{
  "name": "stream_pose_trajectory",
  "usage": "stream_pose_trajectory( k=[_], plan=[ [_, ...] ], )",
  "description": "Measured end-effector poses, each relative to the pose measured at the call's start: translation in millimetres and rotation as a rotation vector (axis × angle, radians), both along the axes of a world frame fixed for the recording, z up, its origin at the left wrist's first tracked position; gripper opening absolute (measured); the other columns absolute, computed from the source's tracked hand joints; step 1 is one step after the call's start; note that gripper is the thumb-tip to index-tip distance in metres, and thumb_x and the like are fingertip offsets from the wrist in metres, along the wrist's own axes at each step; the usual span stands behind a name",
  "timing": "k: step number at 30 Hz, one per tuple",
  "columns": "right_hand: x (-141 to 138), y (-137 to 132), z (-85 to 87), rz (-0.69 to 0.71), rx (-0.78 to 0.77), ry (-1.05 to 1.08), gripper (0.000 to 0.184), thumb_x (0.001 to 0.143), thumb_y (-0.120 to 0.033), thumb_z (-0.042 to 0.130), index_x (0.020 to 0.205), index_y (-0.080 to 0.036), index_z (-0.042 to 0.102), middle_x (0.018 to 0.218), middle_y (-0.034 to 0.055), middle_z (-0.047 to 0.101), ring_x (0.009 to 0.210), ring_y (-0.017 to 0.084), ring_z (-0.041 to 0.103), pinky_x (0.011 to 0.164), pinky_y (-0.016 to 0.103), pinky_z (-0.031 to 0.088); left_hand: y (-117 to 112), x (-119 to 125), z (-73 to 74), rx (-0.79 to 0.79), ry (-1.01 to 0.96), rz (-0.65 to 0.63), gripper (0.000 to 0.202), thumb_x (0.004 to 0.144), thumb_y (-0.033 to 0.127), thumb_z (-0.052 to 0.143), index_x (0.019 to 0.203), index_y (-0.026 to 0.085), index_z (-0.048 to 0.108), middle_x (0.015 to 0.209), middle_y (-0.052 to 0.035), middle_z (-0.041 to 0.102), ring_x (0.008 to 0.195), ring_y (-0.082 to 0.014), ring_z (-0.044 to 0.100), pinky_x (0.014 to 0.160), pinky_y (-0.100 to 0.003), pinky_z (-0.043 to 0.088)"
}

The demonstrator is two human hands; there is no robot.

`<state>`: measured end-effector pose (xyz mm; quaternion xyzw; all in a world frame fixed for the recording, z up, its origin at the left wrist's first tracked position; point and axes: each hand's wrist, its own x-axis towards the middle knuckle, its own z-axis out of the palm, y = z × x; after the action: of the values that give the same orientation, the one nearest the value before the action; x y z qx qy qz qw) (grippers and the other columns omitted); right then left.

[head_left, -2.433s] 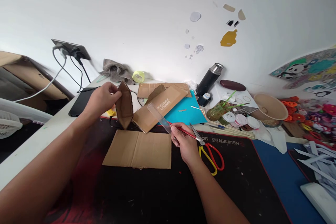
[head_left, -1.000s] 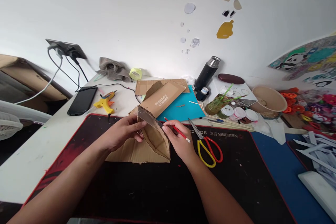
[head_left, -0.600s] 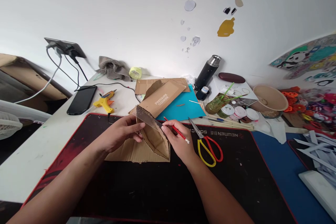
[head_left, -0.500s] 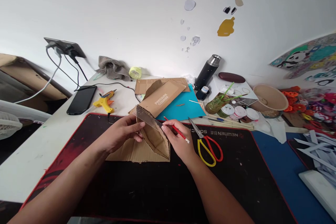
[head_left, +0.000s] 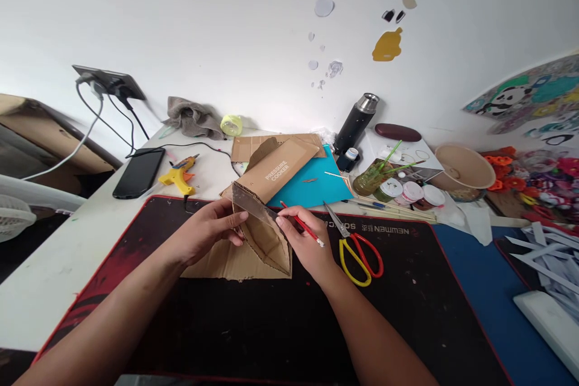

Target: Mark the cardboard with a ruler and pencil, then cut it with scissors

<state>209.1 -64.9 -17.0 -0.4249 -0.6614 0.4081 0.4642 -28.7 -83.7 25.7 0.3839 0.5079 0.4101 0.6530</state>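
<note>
My left hand [head_left: 217,226] pinches the left end of a clear plastic ruler [head_left: 250,205] against the rim of an open, folded cardboard piece [head_left: 266,241]. My right hand [head_left: 307,241] holds a red pencil [head_left: 305,226] between its fingers, white eraser end toward me. Its thumb and fingertips also press on the ruler's right end. The ruler slants across the opening of the cardboard piece. Beneath it lies a flat cardboard sheet [head_left: 212,264] on the dark mat [head_left: 253,325]. Fingers behind the cardboard are hidden.
Scissors [head_left: 355,250] with yellow and red handles lie right of my right hand. Behind are printed cardboard [head_left: 280,169], a blue sheet [head_left: 316,184], a black flask [head_left: 357,123] and paint jars [head_left: 409,193]. A yellow glue gun [head_left: 178,178] and a phone [head_left: 139,173] lie left.
The whole view has shifted very slightly. Both hands keep their hold on the ruler, cardboard and pencil, with almost no visible movement.
</note>
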Motion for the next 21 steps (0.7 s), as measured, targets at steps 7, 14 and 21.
stream_pose_trajectory(
  k=[7, 14, 21],
  plan=[
    [-1.0, -0.6, -1.3, 0.002, 0.009, -0.017, 0.015, 0.101, -0.038, 0.072, 0.096, -0.025, 0.078, 0.093, 0.0039, 0.083, 0.087, 0.023, 0.078, 0.081, 0.032, 0.06, -0.9, -1.5, 1.2, 0.0, 0.007, -0.006, 0.054, 0.067, 0.057, 0.103, 0.098, 0.018, 0.083, 0.1, -0.0056, 0.076, 0.068, -0.0126, 0.067, 0.059, -0.024, 0.062],
    [-0.6, -1.2, -0.6, 0.001, 0.02, -0.02, 0.014, 0.101, -0.036, 0.072, 0.096, -0.025, 0.078, 0.094, 0.0042, 0.083, 0.088, 0.023, 0.078, 0.082, 0.032, 0.06, -3.0, -1.9, -1.3, -0.001, -0.008, -0.002, 0.051, 0.068, 0.055, 0.102, 0.097, 0.018, 0.082, 0.102, -0.006, 0.077, 0.068, -0.0125, 0.068, 0.06, -0.024, 0.063],
    [-0.3, -0.8, 0.9, 0.016, 0.021, -0.008, 0.013, 0.101, -0.035, 0.072, 0.095, -0.025, 0.078, 0.093, 0.0034, 0.083, 0.086, 0.022, 0.077, 0.081, 0.032, 0.06, -3.8, -1.8, -3.9, -0.002, -0.004, 0.013, 0.052, 0.069, 0.055, 0.103, 0.101, 0.018, 0.083, 0.102, -0.0056, 0.077, 0.064, -0.0112, 0.068, 0.061, -0.025, 0.064]
  ],
)
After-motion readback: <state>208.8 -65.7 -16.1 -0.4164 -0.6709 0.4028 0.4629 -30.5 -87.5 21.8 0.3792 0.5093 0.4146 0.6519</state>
